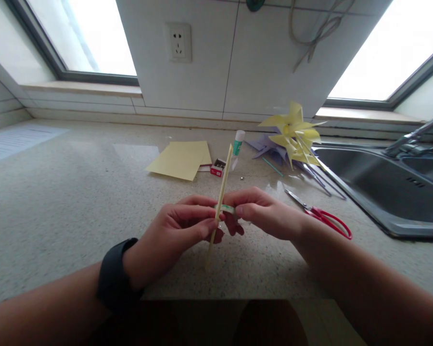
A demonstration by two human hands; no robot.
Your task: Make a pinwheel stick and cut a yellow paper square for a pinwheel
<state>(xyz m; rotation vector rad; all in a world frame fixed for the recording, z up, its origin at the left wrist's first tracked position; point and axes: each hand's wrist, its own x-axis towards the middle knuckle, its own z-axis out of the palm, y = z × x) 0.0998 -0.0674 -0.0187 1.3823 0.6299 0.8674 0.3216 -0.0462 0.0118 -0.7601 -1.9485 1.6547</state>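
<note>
We see L hand (178, 225) pinching tilted yellow stick (223, 185). R hand (267, 212) grips sm. tape roll (228, 209) close by; red-handled scissors (323, 217) off to R.

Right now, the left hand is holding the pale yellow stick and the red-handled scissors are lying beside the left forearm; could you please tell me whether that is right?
Not quite: the head view shows the red-handled scissors beside the right forearm, not the left. The left hand is indeed holding the pale yellow stick.
</note>
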